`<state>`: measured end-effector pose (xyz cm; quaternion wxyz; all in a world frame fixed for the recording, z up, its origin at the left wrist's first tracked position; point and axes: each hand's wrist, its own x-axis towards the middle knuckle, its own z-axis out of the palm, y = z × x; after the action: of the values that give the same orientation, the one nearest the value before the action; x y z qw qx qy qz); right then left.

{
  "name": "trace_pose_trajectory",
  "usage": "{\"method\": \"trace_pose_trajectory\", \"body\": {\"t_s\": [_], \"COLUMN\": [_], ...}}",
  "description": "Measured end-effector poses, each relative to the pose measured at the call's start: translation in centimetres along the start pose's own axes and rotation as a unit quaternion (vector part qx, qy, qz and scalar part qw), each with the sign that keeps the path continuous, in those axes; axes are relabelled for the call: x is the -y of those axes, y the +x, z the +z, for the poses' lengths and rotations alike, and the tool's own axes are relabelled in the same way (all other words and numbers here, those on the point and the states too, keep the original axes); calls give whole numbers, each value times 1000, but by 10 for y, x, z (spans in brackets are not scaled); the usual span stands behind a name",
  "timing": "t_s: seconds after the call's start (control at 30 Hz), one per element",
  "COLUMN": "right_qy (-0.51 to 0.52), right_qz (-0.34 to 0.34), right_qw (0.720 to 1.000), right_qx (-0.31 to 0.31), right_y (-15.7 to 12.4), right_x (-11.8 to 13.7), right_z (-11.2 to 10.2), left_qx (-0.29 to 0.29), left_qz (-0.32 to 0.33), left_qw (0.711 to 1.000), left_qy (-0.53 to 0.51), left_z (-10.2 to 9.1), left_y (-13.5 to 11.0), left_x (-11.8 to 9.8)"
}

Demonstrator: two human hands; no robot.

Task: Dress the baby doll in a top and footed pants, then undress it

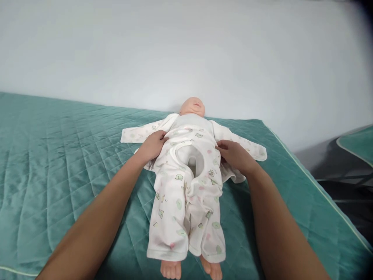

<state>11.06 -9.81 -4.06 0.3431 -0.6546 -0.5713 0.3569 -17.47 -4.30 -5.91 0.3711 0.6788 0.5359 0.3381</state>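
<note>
A baby doll (192, 106) lies on its back, head toward the wall and bare feet toward me. It wears a white long-sleeved top (136, 134) with its sleeves spread to both sides. White printed open-crotch baby pants (171, 194) cover its legs and reach up over the belly; the round crotch opening faces upward. My left hand (153, 146) is closed at the pants' left edge, beside the doll's waist. Opposite it, my right hand (235, 154) has its fingers bent on the right edge. Fingertips of both hands are partly hidden by cloth.
A green quilted cover (72, 163) lies under the doll, its pale-trimmed edge running down the right side. Behind stands a plain light wall (186, 50). Another green-covered surface (358, 144) is at the far right, beyond a dark gap.
</note>
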Motion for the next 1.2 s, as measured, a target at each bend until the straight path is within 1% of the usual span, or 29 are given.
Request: {"method": "trace_pose_trajectory", "body": {"t_s": [0.07, 0.1, 0.17, 0.27, 0.37, 0.53, 0.7, 0.83, 1.0, 1.07, 1.2], "right_qy": [-42, -43, -14, 42, 64, 61, 54, 41, 39, 28, 27], "right_qz": [-18, -25, -24, 2, 17, 20, 5, -4, 14, 16, 4], "right_qw": [999, 999, 999, 996, 993, 993, 991, 993, 994, 995, 996], "right_qx": [-2, 5, 34, 85, 98, 102, 121, 115, 102, 97, 87], "right_y": [-1, -2, -6, -12, -15, -11, -8, -10, -12, -11, -8], "right_x": [2, 4, 8, 14, 16, 9, 3, 7, 12, 10, 5], "right_z": [-1, -2, -3, -4, -4, -5, -8, -8, -5, -4, -2], "left_qx": [25, 40, 68, 114, 142, 142, 146, 159, 177, 176, 155], "left_qz": [-20, -31, -54, -80, -80, -87, -70, -79, -78, -82, -91], "left_qw": [999, 997, 992, 983, 976, 972, 976, 976, 968, 965, 964], "left_qy": [-36, -56, -88, -120, -147, -167, -143, -129, -162, -178, -197], "left_z": [-2, -4, -8, -13, -16, -17, -18, -21, -24, -24, -22], "left_y": [-3, -5, -8, -12, -13, -14, -17, -18, -17, -16, -16], "left_x": [-4, -6, -10, -13, -13, -13, -17, -20, -16, -14, -13]}}
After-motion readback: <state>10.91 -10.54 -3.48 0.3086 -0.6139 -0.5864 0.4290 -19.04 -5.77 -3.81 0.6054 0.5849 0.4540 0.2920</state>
